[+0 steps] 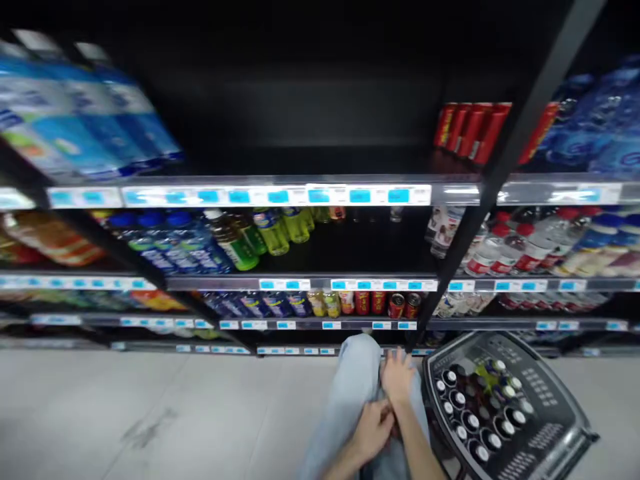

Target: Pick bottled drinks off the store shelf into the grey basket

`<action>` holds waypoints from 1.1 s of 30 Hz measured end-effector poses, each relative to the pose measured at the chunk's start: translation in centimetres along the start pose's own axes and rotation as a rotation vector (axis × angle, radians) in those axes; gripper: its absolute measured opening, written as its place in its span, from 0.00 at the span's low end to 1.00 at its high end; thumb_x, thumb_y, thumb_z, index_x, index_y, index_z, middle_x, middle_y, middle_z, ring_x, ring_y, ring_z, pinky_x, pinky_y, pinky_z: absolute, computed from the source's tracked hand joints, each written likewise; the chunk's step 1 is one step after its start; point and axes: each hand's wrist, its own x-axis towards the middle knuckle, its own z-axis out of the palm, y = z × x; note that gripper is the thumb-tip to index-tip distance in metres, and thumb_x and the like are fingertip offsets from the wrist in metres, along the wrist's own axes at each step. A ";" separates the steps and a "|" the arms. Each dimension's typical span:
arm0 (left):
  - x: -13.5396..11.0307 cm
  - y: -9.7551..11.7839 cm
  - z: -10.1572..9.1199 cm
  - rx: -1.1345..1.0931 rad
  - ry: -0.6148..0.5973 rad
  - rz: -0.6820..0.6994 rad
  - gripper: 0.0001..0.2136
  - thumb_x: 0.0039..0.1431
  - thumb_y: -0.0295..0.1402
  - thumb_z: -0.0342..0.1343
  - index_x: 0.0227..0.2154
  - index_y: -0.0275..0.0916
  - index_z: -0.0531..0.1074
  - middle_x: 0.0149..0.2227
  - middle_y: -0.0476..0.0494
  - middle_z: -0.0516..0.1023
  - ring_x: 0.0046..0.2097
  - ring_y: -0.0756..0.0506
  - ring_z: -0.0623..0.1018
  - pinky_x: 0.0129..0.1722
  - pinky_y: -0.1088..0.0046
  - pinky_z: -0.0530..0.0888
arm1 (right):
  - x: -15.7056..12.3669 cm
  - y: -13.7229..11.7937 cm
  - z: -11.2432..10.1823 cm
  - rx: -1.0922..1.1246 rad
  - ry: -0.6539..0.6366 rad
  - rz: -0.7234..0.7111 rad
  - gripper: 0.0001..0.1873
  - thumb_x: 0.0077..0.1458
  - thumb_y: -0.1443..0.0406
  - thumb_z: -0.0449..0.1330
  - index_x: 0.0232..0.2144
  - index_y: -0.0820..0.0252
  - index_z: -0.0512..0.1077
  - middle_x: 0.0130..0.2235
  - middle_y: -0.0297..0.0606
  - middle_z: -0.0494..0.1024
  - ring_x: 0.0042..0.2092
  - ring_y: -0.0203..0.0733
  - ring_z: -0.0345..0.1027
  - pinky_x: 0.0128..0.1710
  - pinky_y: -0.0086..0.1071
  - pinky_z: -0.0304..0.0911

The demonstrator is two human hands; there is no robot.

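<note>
My right hand (399,377) lies on my right knee in light blue jeans (361,360), its fingers spread and nothing in them. Close below it, my left hand (374,425) is closed, fingers curled beside my right wrist. Whether anything is inside those fingers is hidden. To the right of my knees stands a dark shopping basket (555,400) holding several upright bottles (470,421), many with white caps and a few yellow-green.
Black shelves face me, with price-label strips (277,196) along their edges. Large blue bottles (80,113) stand upper left, red packs (473,132) upper right. Lower shelves hold green drink bottles (235,240), cans (396,305) and clear red-capped bottles (500,250). Pale floor (200,413) stretches left.
</note>
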 end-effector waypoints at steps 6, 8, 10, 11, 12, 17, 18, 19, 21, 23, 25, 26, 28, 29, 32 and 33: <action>-0.7 3.5 -3.5 0.311 0.052 0.326 0.12 0.63 0.36 0.53 0.33 0.47 0.84 0.24 0.43 0.82 0.25 0.39 0.80 0.29 0.62 0.76 | 0.1 1.4 -0.7 0.022 -0.024 0.025 0.27 0.72 0.59 0.48 0.66 0.56 0.73 0.71 0.53 0.67 0.66 0.64 0.66 0.52 0.51 0.73; 0.9 6.0 -6.4 0.370 0.160 0.419 0.11 0.62 0.34 0.54 0.34 0.46 0.83 0.27 0.43 0.84 0.28 0.41 0.81 0.31 0.65 0.78 | 0.1 1.5 -0.9 0.028 -0.038 0.023 0.28 0.72 0.64 0.45 0.67 0.56 0.72 0.70 0.52 0.68 0.66 0.61 0.66 0.51 0.47 0.73; 3.3 9.1 -10.2 0.442 0.250 0.493 0.10 0.61 0.33 0.54 0.37 0.42 0.82 0.31 0.44 0.85 0.33 0.43 0.83 0.35 0.68 0.79 | 0.0 1.6 -0.9 0.040 -0.033 0.021 0.29 0.72 0.67 0.43 0.67 0.57 0.71 0.70 0.52 0.68 0.66 0.61 0.66 0.51 0.46 0.74; 4.5 10.8 -12.3 0.470 0.308 0.509 0.09 0.61 0.33 0.55 0.37 0.40 0.80 0.33 0.43 0.85 0.34 0.43 0.83 0.35 0.70 0.79 | 0.0 1.7 -0.9 0.048 -0.023 0.024 0.28 0.72 0.66 0.44 0.67 0.58 0.71 0.70 0.53 0.68 0.66 0.62 0.66 0.51 0.47 0.74; 5.8 12.7 -14.5 0.507 0.371 0.531 0.10 0.61 0.33 0.54 0.39 0.39 0.80 0.37 0.42 0.85 0.39 0.43 0.83 0.38 0.70 0.79 | 0.0 1.9 -0.8 0.056 -0.010 0.031 0.27 0.72 0.64 0.46 0.67 0.58 0.72 0.69 0.53 0.69 0.66 0.63 0.66 0.51 0.48 0.74; 10.6 23.1 -24.1 0.812 0.633 0.718 0.15 0.62 0.30 0.53 0.51 0.37 0.76 0.56 0.32 0.77 0.60 0.36 0.75 0.61 0.54 0.75 | 0.3 3.1 -0.7 0.070 0.046 0.072 0.26 0.71 0.58 0.50 0.63 0.59 0.75 0.66 0.56 0.72 0.63 0.65 0.69 0.52 0.50 0.73; 11.3 25.2 -25.6 0.871 0.701 0.715 0.17 0.62 0.30 0.54 0.53 0.36 0.75 0.59 0.30 0.74 0.64 0.34 0.72 0.64 0.51 0.72 | 0.4 3.2 -0.6 0.074 0.048 0.076 0.25 0.71 0.58 0.50 0.63 0.59 0.75 0.66 0.56 0.72 0.63 0.65 0.70 0.52 0.50 0.73; 11.9 27.1 -27.0 0.926 0.757 0.706 0.19 0.62 0.30 0.55 0.56 0.34 0.75 0.63 0.28 0.70 0.66 0.32 0.69 0.67 0.48 0.69 | 0.4 3.1 -0.6 0.080 0.046 0.074 0.25 0.71 0.57 0.51 0.62 0.59 0.76 0.65 0.56 0.72 0.63 0.65 0.70 0.51 0.49 0.73; 13.0 30.6 -29.4 1.002 0.852 0.681 0.25 0.61 0.29 0.57 0.61 0.32 0.72 0.68 0.25 0.63 0.69 0.28 0.64 0.69 0.46 0.65 | 0.5 2.7 -0.4 0.091 0.038 0.058 0.25 0.71 0.58 0.51 0.63 0.59 0.75 0.66 0.54 0.72 0.63 0.64 0.70 0.51 0.47 0.74; 14.1 33.4 -31.5 1.056 0.894 0.649 0.28 0.61 0.31 0.58 0.64 0.28 0.69 0.70 0.22 0.61 0.70 0.25 0.62 0.70 0.44 0.62 | 0.5 2.1 -0.1 0.094 0.029 0.034 0.25 0.72 0.61 0.48 0.63 0.58 0.75 0.66 0.53 0.72 0.63 0.62 0.70 0.50 0.45 0.74; 15.1 35.4 -33.1 1.119 0.891 0.591 0.31 0.62 0.33 0.59 0.65 0.21 0.67 0.69 0.18 0.63 0.70 0.23 0.61 0.71 0.40 0.59 | 0.5 1.8 0.3 0.086 0.038 0.024 0.25 0.73 0.63 0.47 0.63 0.57 0.75 0.66 0.52 0.72 0.64 0.61 0.70 0.49 0.44 0.74; 15.6 36.1 -33.7 1.163 0.876 0.549 0.32 0.62 0.34 0.60 0.65 0.19 0.66 0.68 0.16 0.65 0.70 0.22 0.61 0.71 0.39 0.57 | 0.6 1.8 0.5 0.080 0.049 0.026 0.25 0.73 0.63 0.47 0.63 0.57 0.75 0.66 0.53 0.72 0.64 0.61 0.70 0.48 0.44 0.74; 16.3 37.1 -34.5 1.273 0.831 0.452 0.34 0.62 0.36 0.61 0.66 0.18 0.65 0.68 0.15 0.67 0.71 0.22 0.62 0.72 0.41 0.55 | 0.8 2.1 0.9 0.071 0.076 0.039 0.24 0.72 0.60 0.49 0.62 0.59 0.75 0.65 0.55 0.73 0.63 0.63 0.70 0.48 0.44 0.74; 16.6 37.3 -34.6 1.331 0.815 0.405 0.35 0.61 0.37 0.62 0.66 0.19 0.65 0.69 0.15 0.67 0.72 0.22 0.62 0.73 0.43 0.56 | 0.9 2.3 1.0 0.068 0.088 0.047 0.24 0.72 0.59 0.50 0.62 0.60 0.76 0.64 0.55 0.73 0.62 0.64 0.71 0.48 0.45 0.74; 16.5 37.6 -34.6 1.474 0.814 0.320 0.38 0.59 0.38 0.65 0.70 0.28 0.64 0.72 0.19 0.64 0.73 0.23 0.61 0.71 0.48 0.61 | 1.3 2.9 1.1 0.075 0.104 0.066 0.23 0.72 0.59 0.52 0.60 0.61 0.77 0.61 0.55 0.75 0.60 0.63 0.72 0.49 0.44 0.73; 16.3 37.7 -34.5 1.508 0.821 0.312 0.38 0.59 0.36 0.65 0.71 0.31 0.63 0.73 0.21 0.63 0.72 0.23 0.62 0.69 0.48 0.63 | 1.4 2.9 1.2 0.083 0.103 0.064 0.23 0.72 0.58 0.52 0.60 0.61 0.77 0.61 0.55 0.76 0.60 0.63 0.72 0.49 0.44 0.73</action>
